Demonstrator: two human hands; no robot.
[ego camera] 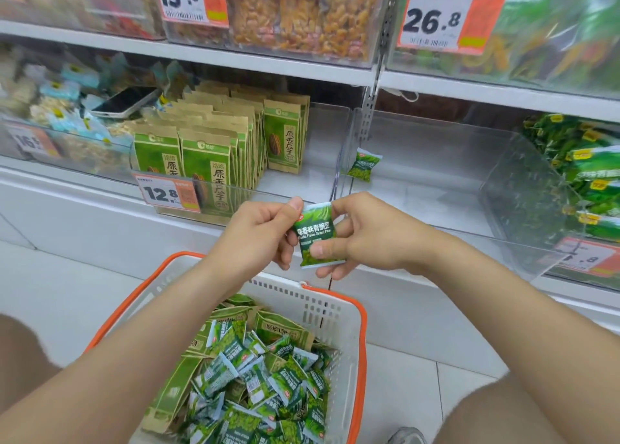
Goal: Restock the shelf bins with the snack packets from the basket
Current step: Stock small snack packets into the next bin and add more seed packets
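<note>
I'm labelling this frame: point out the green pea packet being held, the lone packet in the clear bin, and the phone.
held green pea packet [314, 231]: head view, middle of its printed front.
lone green pea packet [363, 163]: head view, centre of its front.
phone [125, 102]: head view, middle of its screen.

Left hand [265, 230] and right hand [362, 235] pinching green pea packet [315, 234], above basket [335, 304], perhaps half full
</note>
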